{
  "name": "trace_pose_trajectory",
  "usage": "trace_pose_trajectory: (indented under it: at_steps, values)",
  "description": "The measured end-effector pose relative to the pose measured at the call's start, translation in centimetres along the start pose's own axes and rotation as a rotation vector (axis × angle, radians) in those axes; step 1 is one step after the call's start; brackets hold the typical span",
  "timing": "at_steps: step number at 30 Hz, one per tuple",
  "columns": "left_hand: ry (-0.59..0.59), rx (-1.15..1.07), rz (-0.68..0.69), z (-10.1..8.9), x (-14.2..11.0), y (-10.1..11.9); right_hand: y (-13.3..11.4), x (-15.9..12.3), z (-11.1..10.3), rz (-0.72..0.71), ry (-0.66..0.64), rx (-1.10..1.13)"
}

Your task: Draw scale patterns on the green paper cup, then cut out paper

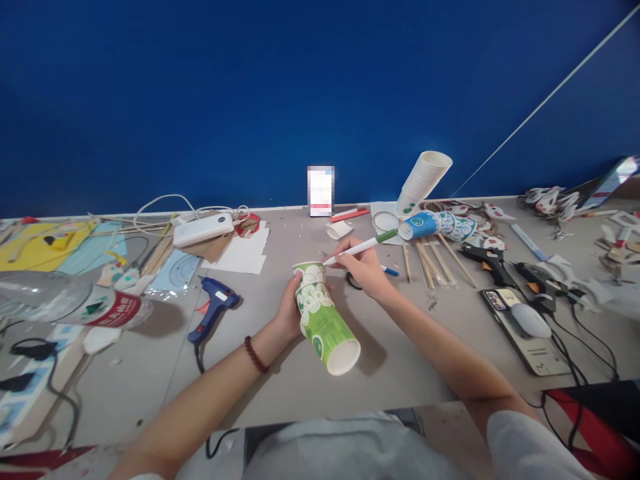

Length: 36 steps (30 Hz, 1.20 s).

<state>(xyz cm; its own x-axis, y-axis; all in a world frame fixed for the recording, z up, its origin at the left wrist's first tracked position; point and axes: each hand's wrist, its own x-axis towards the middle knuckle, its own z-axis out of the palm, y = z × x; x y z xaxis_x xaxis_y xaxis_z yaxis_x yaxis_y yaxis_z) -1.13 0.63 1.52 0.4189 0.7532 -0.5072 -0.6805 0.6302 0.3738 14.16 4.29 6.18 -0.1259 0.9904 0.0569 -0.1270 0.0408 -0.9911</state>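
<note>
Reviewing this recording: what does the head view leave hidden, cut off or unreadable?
Left hand: head view, most fingers hidden behind the green-and-white patterned paper cups.
White marker with green cap: head view, tip too small to tell whether it touches the cups.
Clear plastic bottle with red label: head view, one end cut off by the left edge.
Upright phone with bright white screen: head view, contents lost to pixelation.

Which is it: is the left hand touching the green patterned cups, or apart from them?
Touching. The head view shows it plainly: the left hand wraps the side of the green patterned cups, with no gap visible between them.
</note>
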Motion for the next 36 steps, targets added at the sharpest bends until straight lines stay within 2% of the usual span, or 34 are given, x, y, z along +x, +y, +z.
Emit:
trace_pose_trajectory:
  at_steps: [6,14,17,20,25,30,36]
  values:
    - [0.033,-0.003,-0.011,0.0,0.0,0.0,0.3,-0.2,0.0,-0.067,0.017,-0.163]
    - [0.046,-0.02,-0.013,0.1,-0.1,0.0,0.3,-0.3,0.1,-0.069,0.05,-0.195]
    - [0.045,-0.015,-0.026,0.2,-0.1,0.0,0.3,-0.3,0.1,-0.073,0.044,-0.17]
    - [0.033,0.007,-0.042,0.3,-0.2,0.0,0.3,-0.1,0.1,-0.043,0.024,-0.053]
    - [-0.046,0.052,-0.029,0.3,-0.3,0.1,-0.2,-0.1,0.0,0.028,0.017,0.084]
    - [-0.046,0.089,-0.069,0.1,-0.4,0.1,-0.5,-0.3,0.0,0.005,0.012,0.07]
    - [-0.116,0.042,-0.077,0.0,0.0,-0.1,-0.7,-0.4,0.0,-0.03,0.038,0.022]
